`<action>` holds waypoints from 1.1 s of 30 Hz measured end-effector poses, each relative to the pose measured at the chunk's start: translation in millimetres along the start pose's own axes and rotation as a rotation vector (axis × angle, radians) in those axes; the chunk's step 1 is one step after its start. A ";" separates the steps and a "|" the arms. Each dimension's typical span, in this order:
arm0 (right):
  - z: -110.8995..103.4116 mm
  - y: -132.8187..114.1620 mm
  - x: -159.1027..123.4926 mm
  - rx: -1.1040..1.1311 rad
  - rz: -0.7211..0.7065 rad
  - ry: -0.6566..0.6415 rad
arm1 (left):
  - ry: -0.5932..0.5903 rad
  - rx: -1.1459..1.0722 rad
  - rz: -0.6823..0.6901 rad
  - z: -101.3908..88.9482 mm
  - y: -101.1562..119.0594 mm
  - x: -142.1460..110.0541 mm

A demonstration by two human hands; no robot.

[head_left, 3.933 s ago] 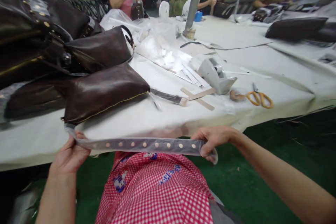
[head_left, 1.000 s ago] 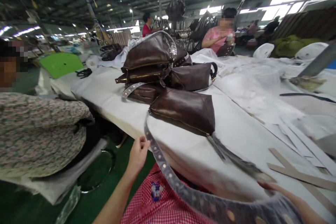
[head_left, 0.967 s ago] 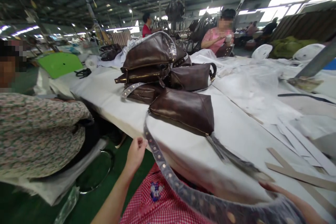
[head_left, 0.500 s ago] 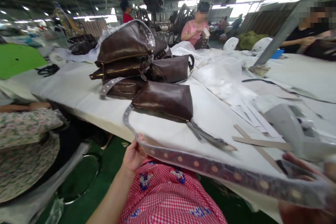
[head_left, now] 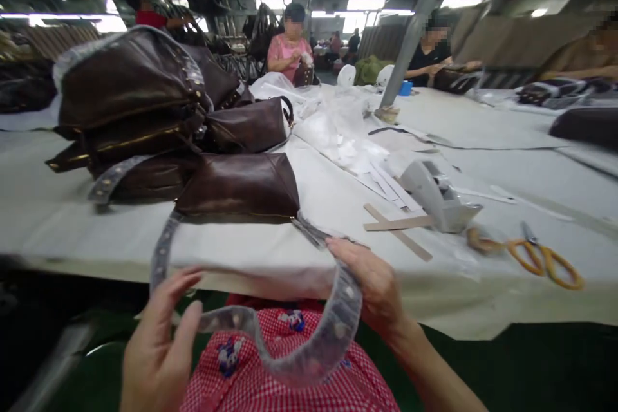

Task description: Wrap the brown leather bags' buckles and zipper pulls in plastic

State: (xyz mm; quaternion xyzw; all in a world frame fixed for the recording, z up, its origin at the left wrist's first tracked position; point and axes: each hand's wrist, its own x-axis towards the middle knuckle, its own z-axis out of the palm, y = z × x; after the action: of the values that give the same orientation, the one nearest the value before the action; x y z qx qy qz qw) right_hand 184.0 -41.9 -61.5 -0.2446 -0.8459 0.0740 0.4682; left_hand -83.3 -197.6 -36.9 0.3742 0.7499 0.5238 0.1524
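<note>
A dark brown leather handbag (head_left: 241, 187) lies at the table's front, its zip edge toward me. From its left corner a studded strap (head_left: 321, 351) in clear plastic wrap runs down and loops over my lap. My left hand (head_left: 159, 341) is beside the strap, thumb and fingers apart; part of the strap passes behind it. My right hand (head_left: 371, 280) has the strap's other stretch against its palm, fingers closed together. Its fingertips are by the dark tassel-like strip (head_left: 311, 232) at the bag's right corner. What the fingertips touch is partly hidden.
Stacked brown bags (head_left: 130, 87) stand at left. On the right are a grey tape dispenser (head_left: 437, 196), crossed cardboard strips (head_left: 398, 225) and orange-handled scissors (head_left: 545, 261). Clear plastic (head_left: 333, 122) lies mid-table near a slanted metal post (head_left: 415, 26). Several people work across the table.
My right hand has come in from the far right to the bag's right corner, bringing the strap into a loop. My left hand has moved left and its fingers have opened. The view has turned right.
</note>
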 end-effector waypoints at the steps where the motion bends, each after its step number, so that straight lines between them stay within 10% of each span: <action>1: 4.4 -4.8 9.5 -0.035 -0.076 -0.043 | -0.131 -0.058 0.022 5.6 21.7 -3.8; 4: 20.1 -18.3 31.5 -0.089 -0.212 -0.126 | -0.668 -0.228 -0.089 36.5 66.4 -3.4; 8: 34.1 -18.6 36.1 -0.089 -0.209 -0.120 | -0.919 -0.443 -0.336 74.3 65.8 7.6; 17: 47.3 6.2 32.1 -0.028 -0.081 -0.035 | -0.879 -0.886 -0.575 78.6 31.5 22.1; 26: 75.3 -24.6 30.0 0.842 0.937 -0.226 | -0.711 -0.675 -0.410 88.5 18.6 33.5; 29: 69.1 -25.2 24.1 0.797 0.774 -0.301 | -0.730 -0.774 -0.534 79.7 15.5 44.8; 33: 48.6 -16.7 23.8 0.490 0.142 -0.375 | -0.870 -0.917 -0.670 63.4 20.2 60.8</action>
State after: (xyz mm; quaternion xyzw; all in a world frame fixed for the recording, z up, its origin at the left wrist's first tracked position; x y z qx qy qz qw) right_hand 127.5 -39.8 -64.3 -0.1650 -0.8553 0.3517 0.3429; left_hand -76.7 -107.7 -34.5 0.1971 0.4001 0.5146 0.7323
